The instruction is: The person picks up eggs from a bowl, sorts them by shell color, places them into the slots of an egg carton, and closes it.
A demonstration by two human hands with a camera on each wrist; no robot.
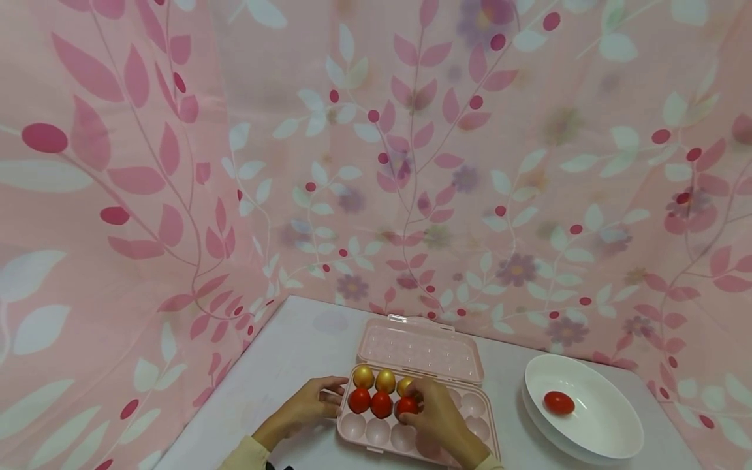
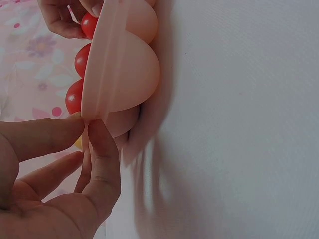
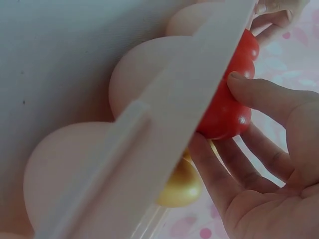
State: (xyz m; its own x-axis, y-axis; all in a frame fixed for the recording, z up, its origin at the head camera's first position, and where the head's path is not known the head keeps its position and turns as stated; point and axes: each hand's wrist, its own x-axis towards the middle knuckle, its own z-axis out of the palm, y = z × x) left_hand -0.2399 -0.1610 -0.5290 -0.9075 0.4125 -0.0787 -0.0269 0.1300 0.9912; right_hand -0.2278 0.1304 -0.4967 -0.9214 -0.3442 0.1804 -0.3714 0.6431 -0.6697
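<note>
A pink plastic egg box (image 1: pixel 352 427) lies opened on the table, its lid (image 1: pixel 420 349) folded back behind it. Three gold eggs (image 1: pixel 385 381) sit in the far row at the left. In the row before them are a red egg (image 1: pixel 360 400), a second one beside it, and a third red egg (image 1: pixel 407 406). My right hand (image 1: pixel 437 411) holds that third egg between thumb and fingers, low at its cup. At the box's left end, my left hand (image 1: pixel 311 403) pinches the rim between thumb and finger, as the left wrist view shows.
To the right of the box stands a white bowl (image 1: pixel 613 424) with one red egg (image 1: pixel 559 403) in it. Both rest on a white table (image 1: pixel 317 339). Pink leaf-patterned curtains (image 1: pixel 411 163) hang behind the table and on its left and right sides.
</note>
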